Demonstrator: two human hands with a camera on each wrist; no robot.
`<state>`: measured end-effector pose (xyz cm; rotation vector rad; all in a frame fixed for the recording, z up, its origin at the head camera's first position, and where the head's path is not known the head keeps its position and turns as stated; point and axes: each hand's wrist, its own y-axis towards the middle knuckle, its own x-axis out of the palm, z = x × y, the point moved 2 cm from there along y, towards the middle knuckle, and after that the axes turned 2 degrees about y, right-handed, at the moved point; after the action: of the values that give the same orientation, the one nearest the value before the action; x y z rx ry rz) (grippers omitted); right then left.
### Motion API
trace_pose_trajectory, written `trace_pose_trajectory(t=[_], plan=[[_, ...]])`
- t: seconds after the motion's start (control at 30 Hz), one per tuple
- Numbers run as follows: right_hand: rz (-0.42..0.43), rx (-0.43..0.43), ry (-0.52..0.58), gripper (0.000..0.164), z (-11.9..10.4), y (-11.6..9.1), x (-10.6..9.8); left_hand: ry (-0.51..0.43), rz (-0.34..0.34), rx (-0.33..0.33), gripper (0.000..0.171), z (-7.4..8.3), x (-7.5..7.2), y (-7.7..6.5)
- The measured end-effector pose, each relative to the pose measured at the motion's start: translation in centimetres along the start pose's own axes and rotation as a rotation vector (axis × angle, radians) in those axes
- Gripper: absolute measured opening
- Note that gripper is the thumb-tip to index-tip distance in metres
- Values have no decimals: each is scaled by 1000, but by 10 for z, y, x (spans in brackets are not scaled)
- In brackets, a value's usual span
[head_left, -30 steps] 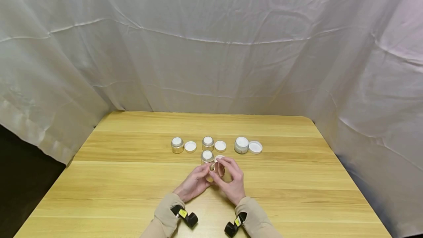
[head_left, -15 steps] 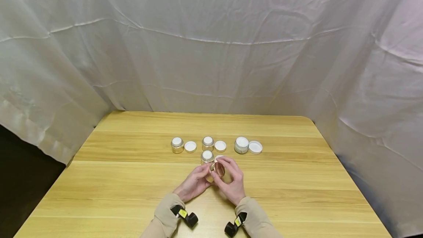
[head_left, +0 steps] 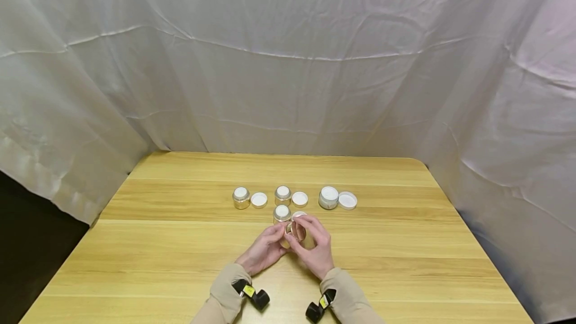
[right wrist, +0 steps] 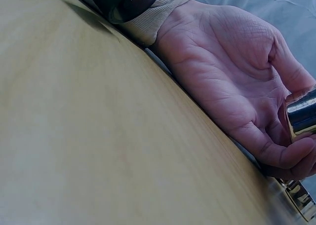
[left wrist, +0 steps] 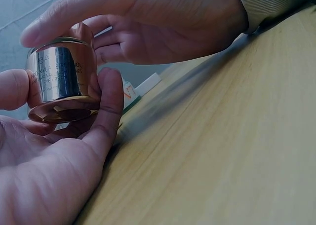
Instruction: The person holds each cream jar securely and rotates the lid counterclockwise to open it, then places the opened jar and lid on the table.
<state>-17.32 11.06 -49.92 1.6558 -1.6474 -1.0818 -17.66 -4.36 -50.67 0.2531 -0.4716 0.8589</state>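
Near the middle front of the table, my left hand (head_left: pixel 265 250) grips a small shiny gold cosmetic jar (left wrist: pixel 59 72) with dark printed lettering on its side. Its thumb and fingers press on opposite sides of the jar in the left wrist view. My right hand (head_left: pixel 317 253) pinches the jar's copper-gold lid (head_left: pixel 299 232) between thumb and fingers, right at the jar's mouth. The lid's round face is turned up toward the head camera. In the right wrist view a gold piece (right wrist: pixel 302 114) sits between thumb and fingertips, cut off by the frame's edge.
Beyond the hands stand gold jars (head_left: pixel 241 203) (head_left: pixel 283 197) (head_left: pixel 282 212) with white tops, and a wider grey jar (head_left: pixel 328 200). Beside them lie round white-faced lids (head_left: pixel 259 200) (head_left: pixel 300 199) (head_left: pixel 347 200); another is partly behind my right hand. Grey curtains (head_left: pixel 288 89) surround the table (head_left: pixel 157 264).
Both hands stay in nearly the same place around the jar and lid. Only the right fingers and the reflections on the lid shift slightly.
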Motion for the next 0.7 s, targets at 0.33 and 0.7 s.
trace_pose_trajectory(t=[0.33,0.7], plan=[[-26,1,56,40,-3,0,0,-8,-7,4,57,0,1,1],[3,54,9,38,-2,0,-4,-25,-13,14,48,-1,-1,2]])
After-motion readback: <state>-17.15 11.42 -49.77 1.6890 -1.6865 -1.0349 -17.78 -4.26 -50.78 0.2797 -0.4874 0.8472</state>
